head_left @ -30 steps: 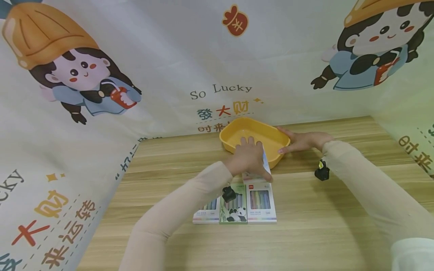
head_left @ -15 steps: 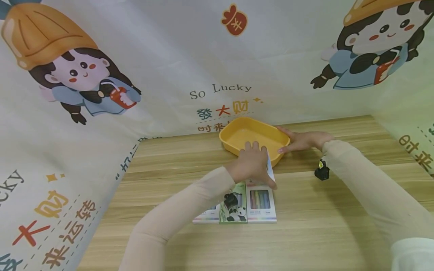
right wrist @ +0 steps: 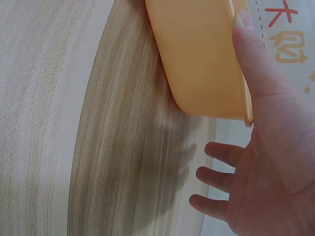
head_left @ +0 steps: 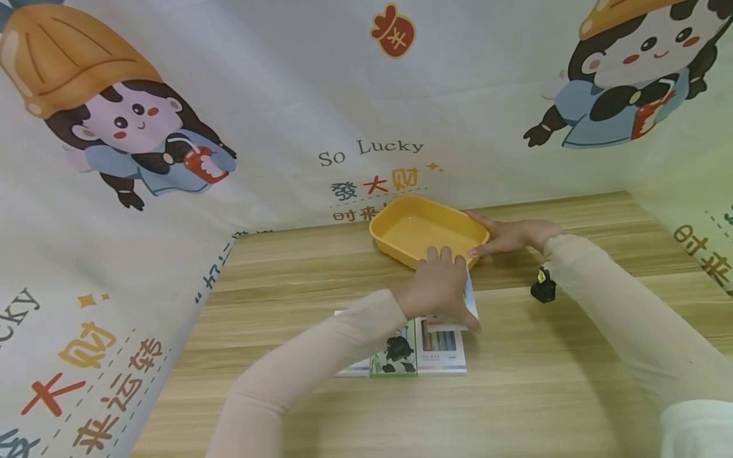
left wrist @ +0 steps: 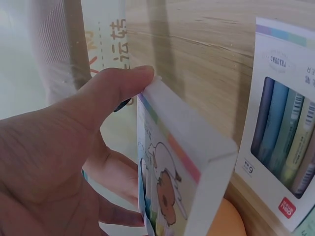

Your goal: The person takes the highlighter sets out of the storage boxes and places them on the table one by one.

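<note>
My left hand (head_left: 438, 283) grips a small white pen box (head_left: 471, 298) and holds it tilted above the table, just in front of the yellow tray (head_left: 395, 210). The left wrist view shows my thumb (left wrist: 108, 93) on the top edge of that box (left wrist: 182, 172), which has a cartoon animal printed on it. My right hand (head_left: 509, 235) rests against the tray's right end. In the right wrist view its thumb (right wrist: 251, 54) lies along the rim of the tray (right wrist: 197, 54), with the other fingers straight and spread beside it. Nothing shows inside the tray.
Three flat pen boxes lie side by side on the wooden table under my left arm: a white one (head_left: 439, 350), a green panda one (head_left: 395, 356) and one half hidden (head_left: 352, 367). Printed cloth walls (head_left: 172, 210) close in the left, back and right.
My left hand has carried the white box a little to the right and toward me, off the tray's front edge. The right hand has stayed on the tray.
</note>
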### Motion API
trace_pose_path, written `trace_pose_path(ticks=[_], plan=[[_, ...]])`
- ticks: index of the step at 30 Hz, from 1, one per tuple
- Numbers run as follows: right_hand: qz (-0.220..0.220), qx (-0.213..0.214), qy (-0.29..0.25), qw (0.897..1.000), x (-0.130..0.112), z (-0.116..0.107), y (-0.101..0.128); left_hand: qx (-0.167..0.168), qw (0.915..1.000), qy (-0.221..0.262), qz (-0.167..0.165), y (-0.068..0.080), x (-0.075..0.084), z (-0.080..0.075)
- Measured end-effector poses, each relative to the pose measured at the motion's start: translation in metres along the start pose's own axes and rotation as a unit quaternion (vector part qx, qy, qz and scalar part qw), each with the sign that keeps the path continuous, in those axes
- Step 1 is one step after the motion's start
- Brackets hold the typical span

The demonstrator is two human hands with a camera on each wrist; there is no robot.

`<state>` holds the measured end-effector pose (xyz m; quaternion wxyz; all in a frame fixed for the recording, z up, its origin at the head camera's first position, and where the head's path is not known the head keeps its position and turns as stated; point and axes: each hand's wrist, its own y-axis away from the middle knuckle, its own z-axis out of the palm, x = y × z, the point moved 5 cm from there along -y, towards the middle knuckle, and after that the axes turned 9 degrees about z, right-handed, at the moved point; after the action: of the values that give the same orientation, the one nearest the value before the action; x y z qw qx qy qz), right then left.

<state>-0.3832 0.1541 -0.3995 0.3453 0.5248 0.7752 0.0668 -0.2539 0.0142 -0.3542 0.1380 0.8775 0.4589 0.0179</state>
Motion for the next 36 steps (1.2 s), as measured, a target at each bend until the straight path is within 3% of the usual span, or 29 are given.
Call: trace_pose_path(ticks=[18, 23, 36], plan=[[-0.011, -0.002, 0.002, 1.0, 0.001, 0.0, -0.002, -0.016, 0.9995, -0.013, 0.024, -0.004, 0.022, 0.007], [-0.013, 0.0, 0.001, 1.0, 0.001, 0.001, -0.003, -0.002, 0.9993, -0.005, 0.036, -0.005, 0.027, 0.009], [-0.013, 0.003, 0.001, 1.0, 0.003, 0.0, -0.004, -0.017, 0.9985, -0.037, 0.035, -0.005, 0.041, 0.013]])
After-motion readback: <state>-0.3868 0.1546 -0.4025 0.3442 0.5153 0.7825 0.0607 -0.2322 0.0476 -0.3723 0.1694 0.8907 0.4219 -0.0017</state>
